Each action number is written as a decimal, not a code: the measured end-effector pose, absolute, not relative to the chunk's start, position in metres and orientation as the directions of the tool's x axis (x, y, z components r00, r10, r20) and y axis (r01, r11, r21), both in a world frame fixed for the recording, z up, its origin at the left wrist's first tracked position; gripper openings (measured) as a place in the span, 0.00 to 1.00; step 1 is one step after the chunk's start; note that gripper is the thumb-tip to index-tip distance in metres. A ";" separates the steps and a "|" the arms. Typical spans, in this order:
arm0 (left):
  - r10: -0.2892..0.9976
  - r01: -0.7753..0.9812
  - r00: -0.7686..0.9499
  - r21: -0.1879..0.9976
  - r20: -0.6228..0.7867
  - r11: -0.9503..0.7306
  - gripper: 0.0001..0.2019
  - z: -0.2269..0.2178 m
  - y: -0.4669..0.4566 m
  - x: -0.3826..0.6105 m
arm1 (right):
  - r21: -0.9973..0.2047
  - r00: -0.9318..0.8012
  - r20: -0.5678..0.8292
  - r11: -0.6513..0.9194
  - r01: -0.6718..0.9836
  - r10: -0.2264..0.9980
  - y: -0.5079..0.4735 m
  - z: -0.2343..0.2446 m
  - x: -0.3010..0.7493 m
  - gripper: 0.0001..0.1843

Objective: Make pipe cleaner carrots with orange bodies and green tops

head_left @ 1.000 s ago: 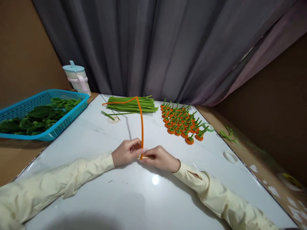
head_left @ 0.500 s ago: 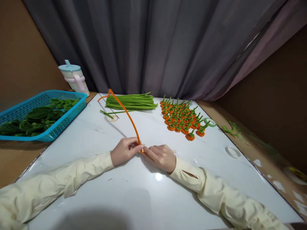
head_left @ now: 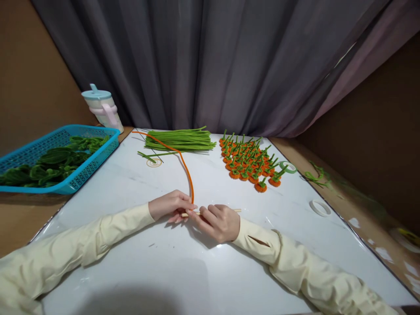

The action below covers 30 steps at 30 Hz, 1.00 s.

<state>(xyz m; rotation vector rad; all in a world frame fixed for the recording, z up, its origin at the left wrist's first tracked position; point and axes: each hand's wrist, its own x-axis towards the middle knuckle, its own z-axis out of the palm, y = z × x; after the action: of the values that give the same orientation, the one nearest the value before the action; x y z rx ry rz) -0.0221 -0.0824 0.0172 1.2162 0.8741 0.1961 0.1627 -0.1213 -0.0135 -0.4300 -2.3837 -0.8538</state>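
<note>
Long fuzzy orange stem [head_left: 192, 188], pinched by left hand [head_left: 169, 205]; slim pale wooden-looking stick [head_left: 237, 210], clasped by right hand [head_left: 219, 222]; slackened pinch could let stem slip.

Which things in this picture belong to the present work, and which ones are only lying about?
Belonging to it:
- bent, fuzzy orange stem, held
- thin, pale stick, held
- round orange pieces with green stalks, likely related

Apparently just lying about:
- white cup with light-blue lid and pink handle
- small white scraps

A kinked orange strip [head_left: 186, 166] arcs away near a slim pale stick [head_left: 237, 211].
</note>
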 end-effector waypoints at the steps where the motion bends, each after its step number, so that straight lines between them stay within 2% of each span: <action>1: 0.585 0.335 0.652 0.875 -0.482 0.349 0.17 0.019 -0.083 -0.022 | 0.474 -0.789 0.606 0.748 0.465 0.106 -0.122 -0.013 0.162 0.13; 3: 0.700 0.354 0.573 0.899 -0.426 0.258 0.16 0.025 -0.087 -0.023 | 0.461 -0.779 0.616 0.750 0.474 0.114 -0.122 -0.011 0.162 0.13; 6: 0.855 0.347 0.466 0.936 -0.227 0.059 0.13 0.035 -0.097 -0.023 | 0.433 -0.753 0.644 0.748 0.504 0.135 -0.122 -0.006 0.162 0.12; 8: 0.875 0.398 0.470 0.913 -0.118 -0.090 0.12 0.042 -0.104 -0.023 | 0.411 -0.735 0.661 0.748 0.521 0.148 -0.123 -0.004 0.163 0.12; 12: 0.862 0.490 0.500 0.795 0.080 -0.358 0.17 0.049 -0.113 -0.023 | 0.364 -0.683 0.712 0.747 0.556 0.162 -0.123 -0.003 0.165 0.11; 14: 0.853 0.482 0.511 0.787 0.105 -0.386 0.15 0.049 -0.114 -0.023 | 0.306 -0.635 0.749 0.752 0.584 0.188 -0.124 -0.005 0.165 0.10; 17: 0.868 0.461 0.493 0.832 0.048 -0.308 0.14 0.046 -0.115 -0.021 | 0.210 -0.576 0.783 0.771 0.602 0.236 -0.124 -0.008 0.164 0.11; 20: 0.892 0.439 0.453 0.870 0.005 -0.227 0.14 0.040 -0.116 -0.019 | 0.159 -0.552 0.791 0.784 0.600 0.262 -0.125 -0.010 0.163 0.14; 22: 0.893 0.407 0.448 0.884 0.027 -0.231 0.13 0.036 -0.117 -0.018 | 0.136 -0.532 0.797 0.773 0.620 0.286 -0.125 -0.009 0.161 0.14; 26: 0.849 0.395 0.512 0.842 0.131 -0.368 0.14 0.033 -0.119 -0.018 | 0.115 -0.507 0.795 0.737 0.666 0.334 -0.127 -0.006 0.157 0.13; 30: 0.761 0.430 0.587 0.689 0.277 -0.583 0.15 0.034 -0.121 -0.020 | 0.102 -0.507 0.795 0.750 0.653 0.334 -0.128 -0.003 0.155 0.13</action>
<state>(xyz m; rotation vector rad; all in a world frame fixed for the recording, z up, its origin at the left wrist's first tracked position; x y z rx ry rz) -0.0195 -0.1209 0.0339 2.2485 0.9434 0.7631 0.1547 -0.1282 -0.0028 -0.7383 -2.1355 -0.5031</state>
